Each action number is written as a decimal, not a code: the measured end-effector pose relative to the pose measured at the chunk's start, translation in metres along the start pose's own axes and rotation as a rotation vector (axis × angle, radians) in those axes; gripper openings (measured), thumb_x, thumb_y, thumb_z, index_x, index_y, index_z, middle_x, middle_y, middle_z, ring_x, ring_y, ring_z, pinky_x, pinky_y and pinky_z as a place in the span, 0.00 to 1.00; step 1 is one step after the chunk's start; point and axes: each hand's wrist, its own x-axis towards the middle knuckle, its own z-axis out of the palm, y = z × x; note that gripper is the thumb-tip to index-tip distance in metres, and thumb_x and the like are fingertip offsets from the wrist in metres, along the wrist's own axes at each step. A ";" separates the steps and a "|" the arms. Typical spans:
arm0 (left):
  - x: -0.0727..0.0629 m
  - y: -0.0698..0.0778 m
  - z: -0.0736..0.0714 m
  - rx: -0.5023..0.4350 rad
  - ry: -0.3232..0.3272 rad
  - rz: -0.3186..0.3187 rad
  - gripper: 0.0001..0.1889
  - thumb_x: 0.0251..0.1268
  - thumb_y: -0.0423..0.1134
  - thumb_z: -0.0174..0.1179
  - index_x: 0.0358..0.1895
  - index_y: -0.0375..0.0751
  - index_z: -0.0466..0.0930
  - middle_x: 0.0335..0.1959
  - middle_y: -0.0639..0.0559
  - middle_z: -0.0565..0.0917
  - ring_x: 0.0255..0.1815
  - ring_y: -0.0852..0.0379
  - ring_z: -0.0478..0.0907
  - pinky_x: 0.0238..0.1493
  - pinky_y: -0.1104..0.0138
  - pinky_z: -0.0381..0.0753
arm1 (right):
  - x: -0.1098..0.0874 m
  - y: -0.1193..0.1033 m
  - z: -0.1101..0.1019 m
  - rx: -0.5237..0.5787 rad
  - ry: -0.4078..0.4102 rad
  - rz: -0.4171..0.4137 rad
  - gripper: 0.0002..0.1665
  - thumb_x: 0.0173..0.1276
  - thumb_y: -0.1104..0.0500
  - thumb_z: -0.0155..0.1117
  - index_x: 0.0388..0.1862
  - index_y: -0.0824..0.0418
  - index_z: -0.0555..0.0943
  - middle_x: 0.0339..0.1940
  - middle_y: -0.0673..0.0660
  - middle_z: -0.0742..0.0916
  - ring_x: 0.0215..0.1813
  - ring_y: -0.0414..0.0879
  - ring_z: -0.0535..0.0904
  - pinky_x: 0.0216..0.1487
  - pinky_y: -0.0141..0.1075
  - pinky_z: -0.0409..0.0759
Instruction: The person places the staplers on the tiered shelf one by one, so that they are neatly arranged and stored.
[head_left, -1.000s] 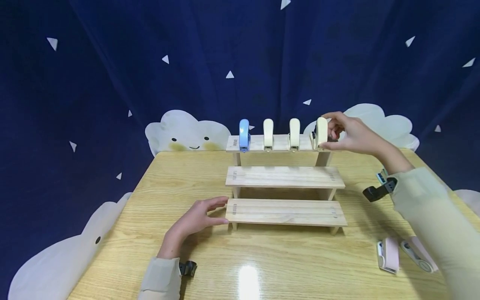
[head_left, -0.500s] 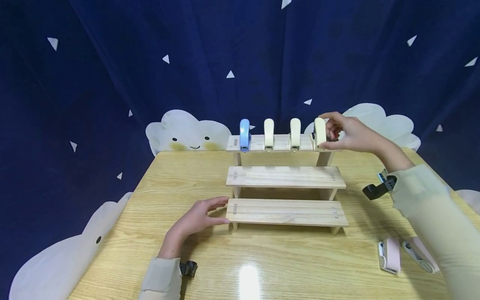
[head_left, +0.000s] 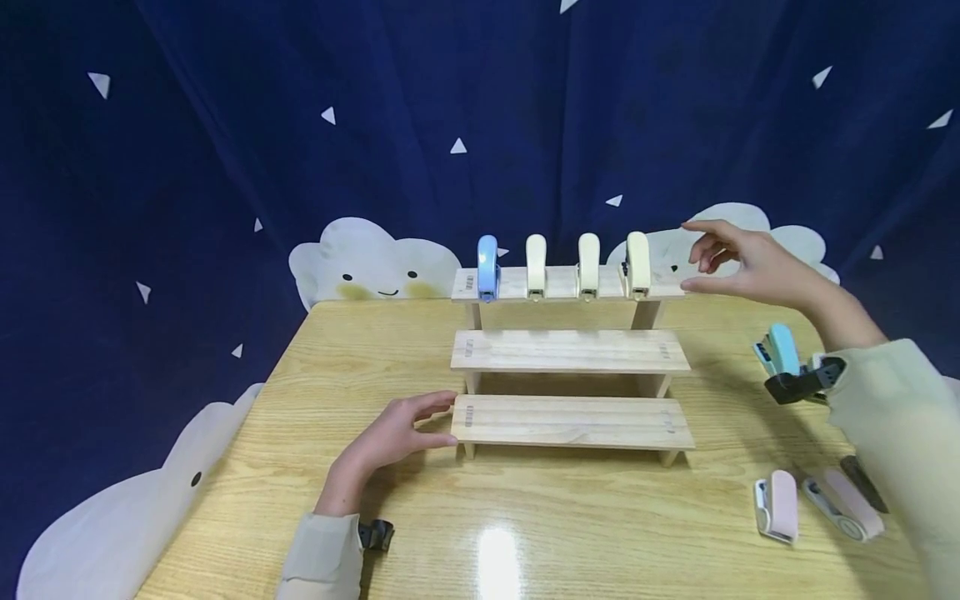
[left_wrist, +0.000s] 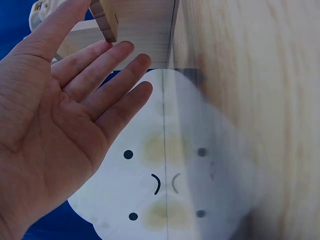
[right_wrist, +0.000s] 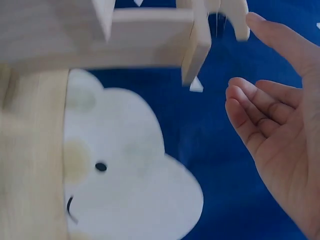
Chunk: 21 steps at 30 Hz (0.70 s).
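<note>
My right hand point(head_left: 761, 262) grasps nothing: its fingers are loosely bent, the thumb apart from them, with a gap between the fingertips and the end cream stapler point(head_left: 638, 262). That stapler lies at 9 o'clock from my grip, near but apart, standing on the top shelf point(head_left: 666, 285) of the wooden stand, its long axis running roughly 12 to 6. So my right hand faces its long side, and is much the nearer one; from my left hand point(head_left: 396, 432) it lies well off at 2 o'clock. Whether my right thumb touches the shelf's end I cannot tell. At 9 o'clock beyond it, two more cream staplers and a blue stapler point(head_left: 487, 268) stand spaced along the same shelf. The teal stapler point(head_left: 784, 350) is on the table point(head_left: 375, 333) between 5 and 6 o'clock from my right hand, beside the wrist camera, its long axis about 11 to 5; a pink stapler point(head_left: 783, 505) lies farther off near 6. My left fingers are extended, clenching nothing, placed at the 9 o'clock end of the bottom shelf point(head_left: 570, 421); I judge they touch or nearly touch it, steadying the stand.
</note>
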 end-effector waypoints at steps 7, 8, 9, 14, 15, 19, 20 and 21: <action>0.001 -0.001 -0.001 -0.014 -0.005 -0.005 0.39 0.59 0.50 0.69 0.72 0.43 0.66 0.71 0.45 0.72 0.72 0.45 0.69 0.73 0.50 0.69 | -0.030 0.035 -0.006 -0.085 -0.002 0.084 0.44 0.57 0.53 0.76 0.69 0.64 0.68 0.43 0.57 0.82 0.38 0.18 0.69 0.40 0.09 0.65; 0.001 -0.001 -0.001 -0.016 -0.006 -0.006 0.39 0.59 0.50 0.69 0.72 0.43 0.66 0.71 0.45 0.72 0.72 0.45 0.69 0.73 0.50 0.69 | -0.034 0.041 -0.006 -0.090 -0.005 0.093 0.44 0.57 0.53 0.76 0.69 0.65 0.68 0.44 0.58 0.81 0.38 0.17 0.67 0.40 0.08 0.65; 0.001 -0.001 -0.001 -0.016 -0.006 -0.005 0.39 0.59 0.50 0.69 0.72 0.43 0.65 0.71 0.45 0.72 0.72 0.45 0.69 0.73 0.50 0.69 | -0.038 0.047 -0.006 -0.097 -0.008 0.103 0.44 0.57 0.53 0.76 0.68 0.66 0.68 0.44 0.59 0.81 0.38 0.16 0.66 0.39 0.08 0.64; 0.001 -0.001 -0.001 -0.018 -0.007 -0.004 0.39 0.59 0.50 0.69 0.72 0.44 0.66 0.71 0.46 0.72 0.72 0.45 0.70 0.72 0.50 0.69 | -0.058 0.074 -0.005 -0.158 -0.047 0.170 0.45 0.56 0.50 0.77 0.67 0.68 0.68 0.44 0.61 0.81 0.42 0.28 0.74 0.36 0.13 0.70; 0.001 -0.001 -0.001 -0.018 -0.008 -0.004 0.39 0.59 0.50 0.69 0.72 0.44 0.66 0.71 0.45 0.72 0.72 0.45 0.70 0.72 0.50 0.69 | -0.061 0.079 -0.004 -0.163 -0.063 0.188 0.46 0.57 0.49 0.76 0.67 0.68 0.67 0.45 0.62 0.81 0.43 0.35 0.77 0.35 0.14 0.70; 0.001 -0.001 -0.001 -0.024 -0.008 -0.008 0.38 0.59 0.50 0.69 0.72 0.44 0.66 0.71 0.45 0.72 0.72 0.45 0.69 0.73 0.50 0.69 | -0.074 0.099 0.000 -0.149 -0.127 0.262 0.48 0.58 0.47 0.75 0.67 0.70 0.64 0.49 0.67 0.80 0.49 0.62 0.78 0.36 0.25 0.76; 0.001 -0.001 0.000 -0.027 -0.009 -0.008 0.38 0.59 0.50 0.69 0.72 0.44 0.66 0.71 0.46 0.72 0.72 0.45 0.69 0.73 0.50 0.69 | -0.077 0.103 0.000 -0.141 -0.139 0.278 0.48 0.58 0.47 0.75 0.68 0.71 0.63 0.50 0.69 0.79 0.50 0.64 0.78 0.36 0.27 0.77; 0.001 -0.001 0.000 -0.030 -0.010 -0.008 0.38 0.59 0.50 0.69 0.72 0.44 0.66 0.71 0.46 0.72 0.72 0.45 0.69 0.73 0.50 0.69 | -0.081 0.108 0.001 -0.133 -0.151 0.291 0.49 0.58 0.48 0.75 0.68 0.71 0.62 0.50 0.70 0.78 0.51 0.66 0.77 0.38 0.31 0.79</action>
